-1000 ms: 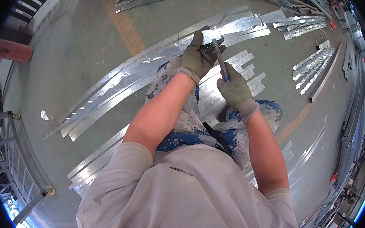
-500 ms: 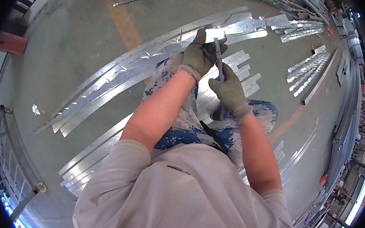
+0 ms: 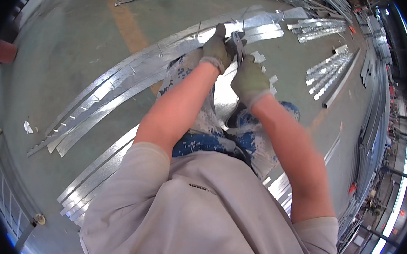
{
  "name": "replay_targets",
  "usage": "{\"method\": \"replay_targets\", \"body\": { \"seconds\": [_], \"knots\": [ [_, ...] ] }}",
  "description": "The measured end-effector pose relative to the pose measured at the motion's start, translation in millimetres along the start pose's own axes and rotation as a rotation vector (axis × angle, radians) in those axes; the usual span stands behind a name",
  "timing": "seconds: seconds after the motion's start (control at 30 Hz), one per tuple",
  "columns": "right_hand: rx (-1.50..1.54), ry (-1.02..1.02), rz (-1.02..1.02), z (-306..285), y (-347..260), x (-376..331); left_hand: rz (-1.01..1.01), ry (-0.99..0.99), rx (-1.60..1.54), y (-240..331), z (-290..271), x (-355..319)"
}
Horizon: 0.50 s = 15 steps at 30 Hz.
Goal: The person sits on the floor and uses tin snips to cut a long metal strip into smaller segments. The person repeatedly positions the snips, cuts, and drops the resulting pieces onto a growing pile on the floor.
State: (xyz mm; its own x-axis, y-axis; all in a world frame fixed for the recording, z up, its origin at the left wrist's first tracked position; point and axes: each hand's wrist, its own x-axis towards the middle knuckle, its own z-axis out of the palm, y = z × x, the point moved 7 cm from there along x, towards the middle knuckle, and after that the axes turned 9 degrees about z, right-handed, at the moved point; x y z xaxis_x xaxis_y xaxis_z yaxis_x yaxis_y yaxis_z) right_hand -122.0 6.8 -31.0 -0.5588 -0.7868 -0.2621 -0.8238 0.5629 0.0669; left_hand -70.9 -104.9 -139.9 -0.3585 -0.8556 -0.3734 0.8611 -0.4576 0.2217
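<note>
My left hand [image 3: 217,49], in a grey-green work glove, is closed on a long shiny sheet-metal strip [image 3: 101,91]. That strip lies among several others across my left thigh, with small bent tabs standing up along it. My right hand [image 3: 250,80], gloved alike, grips grey-headed snips [image 3: 238,46] that point away from me, beside my left fingertips. Blue handles mostly vanish inside the right glove. Whether the jaws are on the metal cannot be made out.
More flat strips [image 3: 102,160] lie on the floor at my left. Short strip bundles [image 3: 327,72] and long profiles [image 3: 372,117] lie at the right. A wheeled metal frame [image 3: 10,182] stands far left, and a red container [image 3: 4,51] behind it.
My right hand has moved up and slightly left with the snips, nearer my left hand. My right elbow has swung outward. The whole view has shifted slightly.
</note>
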Motion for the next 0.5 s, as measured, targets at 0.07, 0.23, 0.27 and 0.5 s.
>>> {"method": "replay_targets", "body": {
  "seconds": [0.07, 0.23, 0.27, 0.5],
  "knots": [
    [-0.092, 0.078, -0.051, -10, -3, 6, -0.002, 0.064, -0.008, -4, 0, 11],
    [-0.050, -0.004, 0.032, -20, 0, 6, -0.035, 0.115, -0.073, -21, -10, 23],
    [-0.063, -0.005, 0.032, -22, 2, 4, -0.037, 0.094, -0.075, -20, -9, 26],
    [-0.005, -0.057, -0.001, -28, 10, -8, -0.060, -0.051, -0.187, -7, -4, -7]
  ]
}}
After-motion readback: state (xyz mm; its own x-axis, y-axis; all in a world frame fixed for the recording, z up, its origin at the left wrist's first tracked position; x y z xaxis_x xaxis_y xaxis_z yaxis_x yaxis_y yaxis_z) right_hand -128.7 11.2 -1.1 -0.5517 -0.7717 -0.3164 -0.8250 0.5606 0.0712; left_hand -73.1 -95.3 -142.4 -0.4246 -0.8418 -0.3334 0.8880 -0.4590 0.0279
